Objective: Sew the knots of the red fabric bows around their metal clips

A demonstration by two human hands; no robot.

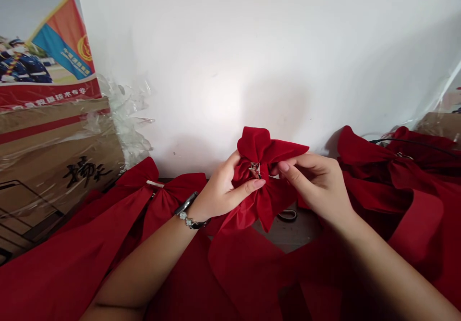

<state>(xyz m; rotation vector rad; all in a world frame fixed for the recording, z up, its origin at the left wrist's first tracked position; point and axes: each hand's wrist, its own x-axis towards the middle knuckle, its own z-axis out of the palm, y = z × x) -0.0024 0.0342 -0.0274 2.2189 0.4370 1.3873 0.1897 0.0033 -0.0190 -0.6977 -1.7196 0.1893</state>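
A red velvet bow [254,141] is held up in front of me, with its long ribbon tail [245,258] hanging toward my lap. My left hand [230,181] is closed around the bow's left side, thumb pressed near the centre. A small metal clip [255,168] shows at the knot. From the right, my right hand [313,177] pinches the bow's fabric between thumb and fingers; those fingertips are partly hidden by cloth. A dark watch and a beaded bracelet [187,219] are on the left wrist.
Another red bow with a metal clip [154,184] lies at left, and more red bows [392,162] are piled at right. Plastic-wrapped cardboard boxes [54,143] stand at left beside a black wire rack [25,210]. A dark loop [287,215] rests on the table [291,234] before a white wall.
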